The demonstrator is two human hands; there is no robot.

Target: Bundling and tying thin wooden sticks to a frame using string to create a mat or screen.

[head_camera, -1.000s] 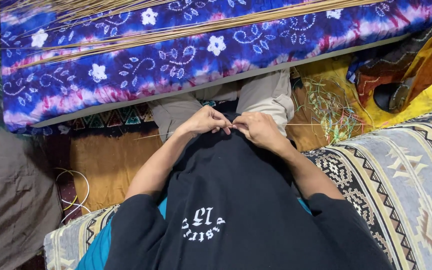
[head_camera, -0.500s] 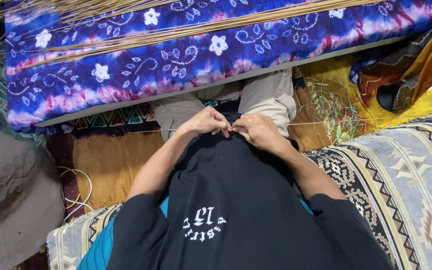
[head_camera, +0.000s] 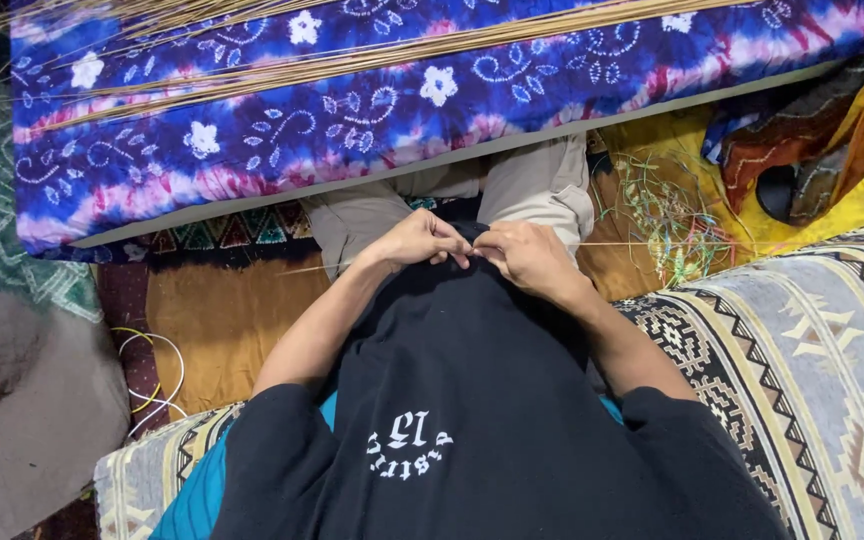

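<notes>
Pinching a thin straw stick [head_camera: 612, 244] lying crosswise, left hand [head_camera: 420, 241] and right hand [head_camera: 530, 258] closed.

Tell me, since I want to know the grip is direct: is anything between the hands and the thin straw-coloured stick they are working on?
Nothing visible. The left hand and right hand meet at the lap and pinch the thin straw-coloured stick directly with bare fingers. The stick sticks out sideways past both hands, above the black shirt.

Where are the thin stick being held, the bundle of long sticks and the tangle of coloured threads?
thin stick [head_camera: 617, 244], head view, bare stretch right of the hands.
bundle of long sticks [head_camera: 372, 57], head view, middle of the bundle on the blue cloth.
tangle of coloured threads [head_camera: 674, 222], head view, centre of the tangle.
</notes>
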